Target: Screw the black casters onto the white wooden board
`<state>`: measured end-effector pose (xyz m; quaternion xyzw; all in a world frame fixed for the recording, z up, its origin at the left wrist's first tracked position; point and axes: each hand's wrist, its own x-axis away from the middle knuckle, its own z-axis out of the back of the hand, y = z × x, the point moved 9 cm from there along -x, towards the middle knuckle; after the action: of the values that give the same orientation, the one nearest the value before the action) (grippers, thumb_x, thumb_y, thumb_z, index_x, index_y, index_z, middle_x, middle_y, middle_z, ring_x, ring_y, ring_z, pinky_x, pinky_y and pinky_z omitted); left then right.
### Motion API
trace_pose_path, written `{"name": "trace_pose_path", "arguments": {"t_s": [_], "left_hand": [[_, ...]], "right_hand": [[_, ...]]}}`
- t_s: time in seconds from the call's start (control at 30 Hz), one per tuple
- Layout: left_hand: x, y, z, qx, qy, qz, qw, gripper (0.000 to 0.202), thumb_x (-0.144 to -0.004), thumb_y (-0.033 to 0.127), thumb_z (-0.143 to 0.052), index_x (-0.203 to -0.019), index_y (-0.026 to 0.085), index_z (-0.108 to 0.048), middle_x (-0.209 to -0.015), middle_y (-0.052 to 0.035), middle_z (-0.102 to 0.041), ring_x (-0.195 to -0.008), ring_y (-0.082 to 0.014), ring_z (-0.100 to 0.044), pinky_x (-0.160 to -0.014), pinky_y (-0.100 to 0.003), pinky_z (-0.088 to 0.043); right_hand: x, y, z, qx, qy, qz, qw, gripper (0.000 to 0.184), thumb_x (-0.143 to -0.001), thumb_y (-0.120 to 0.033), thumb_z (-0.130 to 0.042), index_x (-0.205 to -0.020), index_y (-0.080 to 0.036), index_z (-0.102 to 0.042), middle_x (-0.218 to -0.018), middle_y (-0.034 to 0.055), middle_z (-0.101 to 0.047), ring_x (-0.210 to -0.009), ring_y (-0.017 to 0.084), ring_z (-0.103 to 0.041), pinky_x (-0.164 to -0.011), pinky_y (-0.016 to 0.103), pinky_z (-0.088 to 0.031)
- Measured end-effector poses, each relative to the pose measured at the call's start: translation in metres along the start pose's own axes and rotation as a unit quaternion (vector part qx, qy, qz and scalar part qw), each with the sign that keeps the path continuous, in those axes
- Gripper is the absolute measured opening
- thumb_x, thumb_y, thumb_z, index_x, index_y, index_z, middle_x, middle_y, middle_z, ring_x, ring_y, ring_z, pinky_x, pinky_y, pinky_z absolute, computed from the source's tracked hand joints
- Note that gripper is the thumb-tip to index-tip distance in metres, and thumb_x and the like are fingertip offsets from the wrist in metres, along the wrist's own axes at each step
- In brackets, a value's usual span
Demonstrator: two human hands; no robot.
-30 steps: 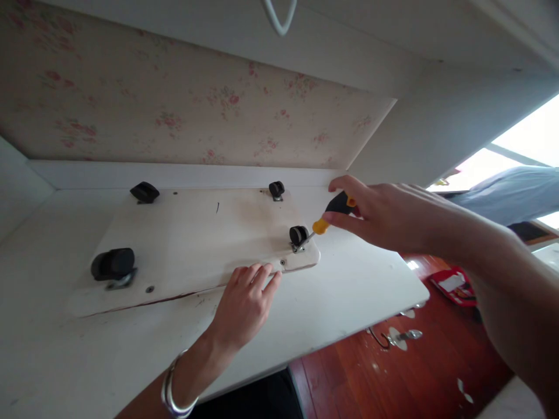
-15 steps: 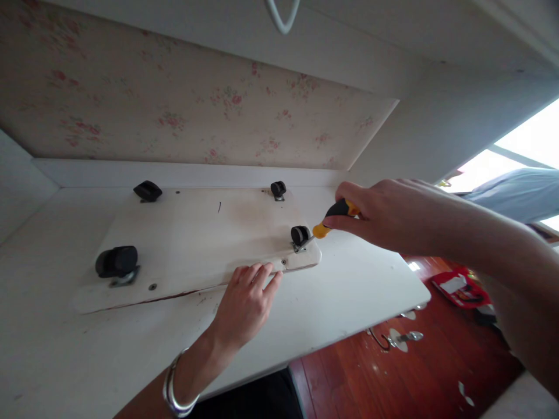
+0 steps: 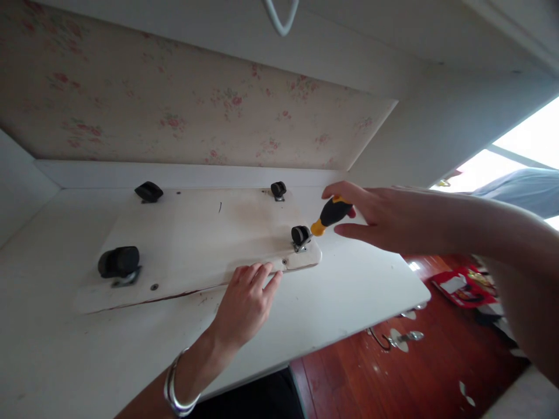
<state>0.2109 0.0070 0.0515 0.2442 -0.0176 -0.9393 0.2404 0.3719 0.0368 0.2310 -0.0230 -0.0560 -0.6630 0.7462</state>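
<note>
A screwdriver (image 3: 332,212) with a black and yellow handle slants down to the metal plate of the near right caster (image 3: 300,235). My right hand (image 3: 362,212) is loosely about the handle, fingers over its top and thumb lifted away. The caster is mounted on a white board (image 3: 205,233) with rounded corners, which lies on a white surface (image 3: 279,326). My left hand (image 3: 247,297) rests on the board's near edge with its fingers stretched out. Other black casters stand on the board: near left (image 3: 119,262), far left (image 3: 149,191) and far right (image 3: 278,189).
Flowered wallpaper (image 3: 196,110) backs the white recess, and a white hook (image 3: 282,20) hangs overhead. Right of the surface's edge, a metal fitting (image 3: 399,338) and a red package (image 3: 463,288) lie on the reddish wooden floor (image 3: 349,378).
My right hand has loosened round the screwdriver handle: the thumb has come off it and the wrist has turned. My left hand has stayed on the board.
</note>
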Motion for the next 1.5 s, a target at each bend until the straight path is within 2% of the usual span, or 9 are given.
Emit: {"name": "trace_pose_path", "arguments": {"t_s": [0.13,0.3,0.47,0.63,0.8,0.97,1.13,1.3,1.5], "left_hand": [[0.001,0.001,-0.001,-0.005,0.002,-0.004,1.0,0.038,-0.09,0.01,-0.059,-0.127,0.019,-0.063,-0.122,-0.0092,-0.065,-0.109,-0.0253,-0.059,-0.091,-0.043,-0.047],[0.001,0.0,-0.001,-0.003,-0.002,0.0,1.0,0.038,-0.09,0.009,-0.059,-0.127,0.019,-0.062,-0.123,-0.0097,-0.065,-0.11,-0.0253,-0.059,-0.092,-0.043,-0.047],[-0.001,0.001,0.001,-0.002,0.003,-0.001,1.0,0.036,-0.092,0.011,-0.058,-0.126,0.019,-0.063,-0.122,-0.0099,-0.065,-0.11,-0.025,-0.06,-0.091,-0.042,-0.047],[-0.001,0.001,0.0,-0.004,0.001,0.0,1.0,0.036,-0.091,0.01,-0.058,-0.126,0.02,-0.063,-0.122,-0.0103,-0.065,-0.109,-0.0252,-0.06,-0.091,-0.042,-0.047],[0.0,0.0,-0.001,-0.001,-0.003,0.002,1.0,0.035,-0.092,0.012,-0.058,-0.126,0.02,-0.063,-0.123,-0.0093,-0.065,-0.11,-0.0252,-0.059,-0.091,-0.043,-0.046],[-0.001,0.0,0.001,0.001,0.001,0.003,1.0,0.038,-0.09,0.01,-0.06,-0.126,0.02,-0.063,-0.122,-0.0098,-0.065,-0.109,-0.025,-0.059,-0.091,-0.043,-0.047],[-0.001,0.0,0.001,-0.005,0.006,0.002,1.0,0.037,-0.091,0.008,-0.057,-0.126,0.02,-0.064,-0.123,-0.01,-0.065,-0.109,-0.0247,-0.06,-0.092,-0.042,-0.047],[-0.001,-0.002,0.002,-0.009,0.013,0.004,1.0,0.039,-0.09,0.004,-0.057,-0.125,0.019,-0.064,-0.121,-0.0089,-0.065,-0.108,-0.0245,-0.06,-0.092,-0.041,-0.048],[-0.001,-0.004,0.002,-0.014,0.018,0.009,1.0,0.041,-0.089,0.001,-0.054,-0.125,0.018,-0.064,-0.12,-0.0094,-0.065,-0.107,-0.0249,-0.06,-0.09,-0.041,-0.05]], "right_hand": [[-0.001,0.008,0.003,0.12,0.0,-0.066,0.991,0.057,-0.089,-0.075,-0.038,-0.092,-0.026,-0.066,-0.061,0.0069,-0.063,-0.05,0.023,-0.055,-0.051,0.034,-0.03],[0.0,0.001,-0.002,0.041,-0.003,-0.019,0.999,0.054,-0.093,-0.068,-0.04,-0.131,-0.031,-0.053,-0.085,0.0065,-0.073,-0.057,0.023,-0.061,-0.053,0.034,-0.035],[0.0,0.008,0.002,0.118,0.027,-0.059,0.991,0.056,-0.09,-0.075,-0.036,-0.098,-0.027,-0.065,-0.063,0.008,-0.065,-0.054,0.026,-0.059,-0.054,0.036,-0.033],[0.002,0.001,-0.008,0.019,-0.028,-0.003,0.999,0.047,-0.095,-0.064,-0.041,-0.128,-0.033,-0.052,-0.076,0.0029,-0.072,-0.057,0.022,-0.061,-0.053,0.033,-0.034],[0.002,0.007,0.005,0.141,0.023,-0.052,0.988,0.056,-0.088,-0.077,-0.039,-0.095,-0.029,-0.065,-0.06,0.0065,-0.063,-0.053,0.027,-0.058,-0.052,0.036,-0.031],[0.002,-0.008,-0.003,0.034,-0.004,0.015,0.999,0.042,-0.096,-0.061,-0.04,-0.126,-0.034,-0.055,-0.096,0.0067,-0.074,-0.069,0.027,-0.067,-0.057,0.037,-0.039],[0.002,0.008,0.003,0.153,0.039,-0.061,0.985,0.059,-0.089,-0.078,-0.037,-0.093,-0.027,-0.066,-0.061,0.0085,-0.064,-0.056,0.03,-0.061,-0.053,0.038,-0.035],[0.005,-0.004,-0.009,0.013,-0.024,-0.007,1.0,0.05,-0.094,-0.068,-0.039,-0.127,-0.033,-0.054,-0.086,0.0057,-0.074,-0.063,0.026,-0.066,-0.054,0.037,-0.039],[0.005,-0.002,0.0,0.137,0.028,-0.053,0.989,0.06,-0.092,-0.074,-0.034,-0.11,-0.024,-0.062,-0.07,0.0104,-0.069,-0.06,0.032,-0.064,-0.054,0.038,-0.035]]}}
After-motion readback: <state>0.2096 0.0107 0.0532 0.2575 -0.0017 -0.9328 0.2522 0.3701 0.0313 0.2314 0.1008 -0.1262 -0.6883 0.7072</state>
